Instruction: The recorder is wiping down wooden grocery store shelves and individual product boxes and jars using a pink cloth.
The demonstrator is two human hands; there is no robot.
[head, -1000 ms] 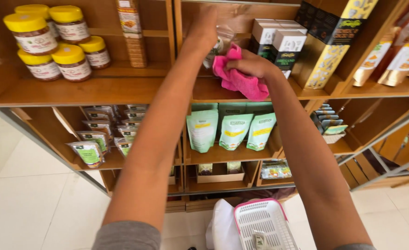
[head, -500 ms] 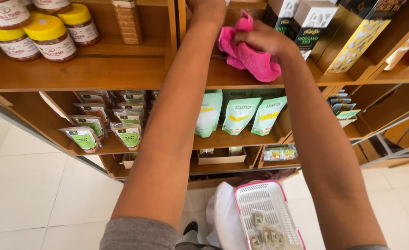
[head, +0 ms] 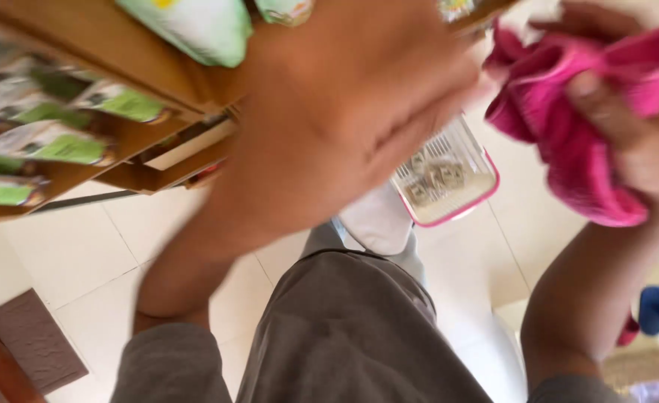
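- At the bottom of the frame, grey trousers (head: 344, 336) and a white sock (head: 378, 220) are seen above the pale tiled floor (head: 68, 254); a brown mat (head: 35, 343) lies at lower left.
- In the middle, the left hand (head: 344, 112) is seen blurred and close to the lens; nothing can be made out in it, and whether it is open or closed cannot be told.
- At the right edge, a pink cloth (head: 568, 127) is bunched in the right hand (head: 643, 142), whose fingers (head: 598, 93) are closed firmly around it.
- Behind the left hand, a white lidded box with a pink rim (head: 449, 179) rests on the floor.
- Farthest, at upper left, wooden shelves (head: 91, 67) with green and white packets (head: 128, 104) are seen.
- A wiping job is judged to be mid-way, with the cloth off the shelf; the cloth would next have to be brought flat to a wooden surface.
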